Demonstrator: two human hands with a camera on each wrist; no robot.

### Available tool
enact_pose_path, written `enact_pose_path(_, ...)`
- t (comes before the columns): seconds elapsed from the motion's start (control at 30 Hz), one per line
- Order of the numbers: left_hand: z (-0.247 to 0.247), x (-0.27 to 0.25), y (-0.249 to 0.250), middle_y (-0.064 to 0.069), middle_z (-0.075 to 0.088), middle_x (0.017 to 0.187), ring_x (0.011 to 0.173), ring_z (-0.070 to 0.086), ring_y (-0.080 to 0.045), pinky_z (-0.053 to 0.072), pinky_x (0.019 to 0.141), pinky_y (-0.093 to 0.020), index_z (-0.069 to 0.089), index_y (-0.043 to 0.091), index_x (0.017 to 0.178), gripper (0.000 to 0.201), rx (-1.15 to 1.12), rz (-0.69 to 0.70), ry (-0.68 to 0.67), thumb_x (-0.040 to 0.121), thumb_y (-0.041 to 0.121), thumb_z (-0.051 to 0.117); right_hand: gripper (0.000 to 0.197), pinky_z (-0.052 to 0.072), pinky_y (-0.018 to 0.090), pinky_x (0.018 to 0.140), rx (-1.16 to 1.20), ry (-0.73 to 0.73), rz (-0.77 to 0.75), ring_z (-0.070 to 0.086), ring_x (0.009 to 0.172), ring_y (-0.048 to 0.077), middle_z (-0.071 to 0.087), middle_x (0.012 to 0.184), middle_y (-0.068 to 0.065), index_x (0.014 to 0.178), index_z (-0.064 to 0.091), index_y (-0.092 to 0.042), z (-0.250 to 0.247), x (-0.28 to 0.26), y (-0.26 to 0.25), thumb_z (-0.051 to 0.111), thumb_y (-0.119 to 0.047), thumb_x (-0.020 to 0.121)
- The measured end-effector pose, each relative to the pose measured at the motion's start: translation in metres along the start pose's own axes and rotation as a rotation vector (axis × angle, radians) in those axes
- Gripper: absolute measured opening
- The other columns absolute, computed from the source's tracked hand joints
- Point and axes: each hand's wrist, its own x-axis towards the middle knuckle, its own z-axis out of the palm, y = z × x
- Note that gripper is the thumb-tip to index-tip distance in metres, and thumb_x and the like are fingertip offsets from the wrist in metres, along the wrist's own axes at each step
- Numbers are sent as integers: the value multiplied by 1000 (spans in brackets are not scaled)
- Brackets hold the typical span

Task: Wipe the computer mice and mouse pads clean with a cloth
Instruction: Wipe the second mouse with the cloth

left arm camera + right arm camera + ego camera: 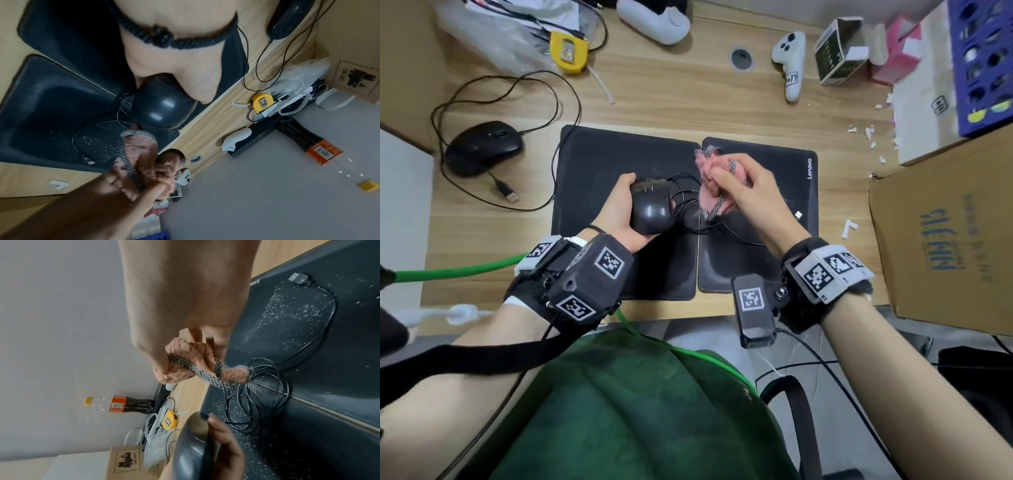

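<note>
My left hand (619,209) grips a black mouse (650,207), fingers curled round its far end, thumb on the near side; it's lifted clear of the left mouse pad (592,171). Its cable (681,195) is a loose coil lying across the seam between the two pads; USB plug (297,278) lies on the right mouse pad (784,171).

My right hand (750,192) clenches a bunched pink cloth (710,192) with a checkered trim, held in the air above the right pad's left edge, just right of the mouse, not touching it.

Both pads lie side by side at the desk's (671,102) front-centre, edges touching. White specks are scattered on the right pad, dense around the cable loop.

Second black mouse (482,147) sits on the desk near its left edge, well left of the pads, cable looping behind it.

Yellow tape measure (567,52) is at the back left, white controller (791,65) at the back right, cardboard box (941,253) at the right edge.
</note>
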Motion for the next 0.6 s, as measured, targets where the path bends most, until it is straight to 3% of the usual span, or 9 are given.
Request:
enact_pose_path(0.07,1,2,-5,-4,67,79,68,65,-19,57,62,-27,62,15,90,36,30,-20,-12,94,47,45,29,55,50,85,-14,7,8,69,92,23,72,97,0,96,67,-31,8,7,-1,67,-47,72)
enact_pose_path(0.17,9,1,-5,-6,71,71,58,69,-19,57,52,-28,63,15,90,39,66,-24,-22,96,46,41,17,56,45,83,-57,-117,6,63,75,15,69,90,-4,94,66,-31,34,2,4,69,-38,79)
enact_pose_path(0.27,11,0,2,-6,69,60,47,67,-18,54,44,-26,62,14,83,40,85,-37,2,96,44,40,20,53,42,79,-107,-122,-36,57,73,10,67,87,-8,93,65,-31,49,-4,11,66,-42,77)
enact_pose_path(0.37,17,-4,5,-6,70,64,51,67,-17,53,46,-24,63,13,86,40,156,-33,-99,98,42,37,17,53,36,70,-109,-97,-42,59,73,8,66,83,-10,92,66,-30,40,4,6,67,-38,78)
enact_pose_path(0.5,30,-8,4,-5,71,73,58,69,-15,53,50,-22,64,13,96,39,244,6,-218,100,39,36,15,54,40,90,-143,-37,-32,67,90,14,72,94,-5,94,68,-31,24,22,-2,70,-32,80)
enact_pose_path(0.6,32,-4,10,-5,71,76,60,69,-16,54,52,-24,64,13,100,39,262,26,-185,99,42,37,18,53,43,90,-165,-35,-22,66,94,18,71,97,-3,97,68,-29,25,26,-6,69,-35,80)
